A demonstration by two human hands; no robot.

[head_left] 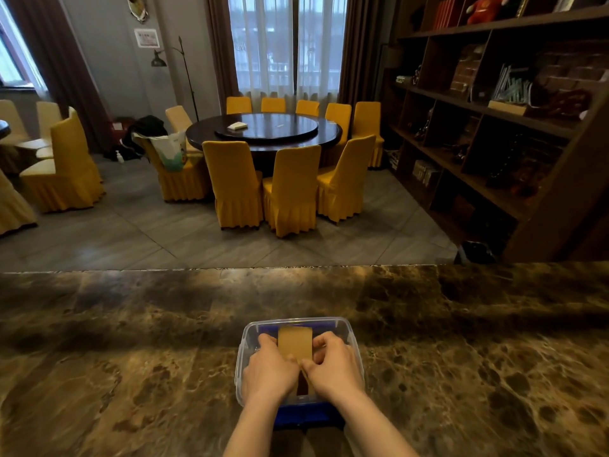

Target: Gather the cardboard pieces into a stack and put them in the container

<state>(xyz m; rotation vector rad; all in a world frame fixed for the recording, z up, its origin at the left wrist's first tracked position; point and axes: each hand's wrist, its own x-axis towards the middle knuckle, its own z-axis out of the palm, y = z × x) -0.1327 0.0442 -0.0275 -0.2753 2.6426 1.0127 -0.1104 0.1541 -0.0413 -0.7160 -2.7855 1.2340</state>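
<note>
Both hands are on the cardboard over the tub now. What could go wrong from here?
1. The cardboard stack is pinched by its sides between the left hand and the right hand; letting go unevenly could let the pieces fan out or tip.
2. The clear container looks light on the polished marble counter; pressing down could make it slide.
3. Both hands fill much of the opening, so pulling out could drag pieces along.
</note>
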